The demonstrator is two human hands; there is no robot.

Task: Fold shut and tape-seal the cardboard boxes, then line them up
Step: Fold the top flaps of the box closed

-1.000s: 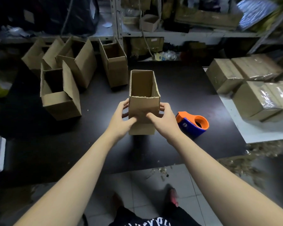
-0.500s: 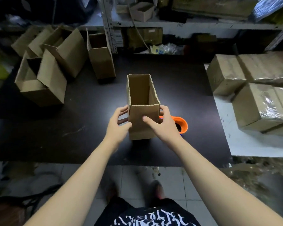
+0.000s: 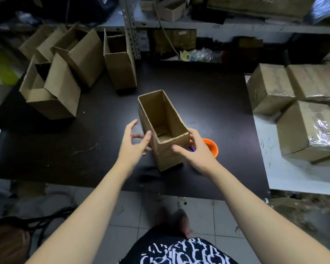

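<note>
The tall brown cardboard box stands open-topped and slightly tilted just left of the orange-and-blue plastic tape dispenser. My right hand grips its near corner, thumb across the front, while my left hand is spread loose alongside, thumb seemingly brushing the rim. I'd say closing the top comes next, with both hands at the opening, then the dispenser.

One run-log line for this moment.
box: top open, on table | left-hand grip: open, beside box | right-hand grip: holds box | tape dispenser: behind right-hand grip

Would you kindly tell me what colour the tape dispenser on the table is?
Orange with a little blue; the tape dispenser shows best in the head view.
</note>
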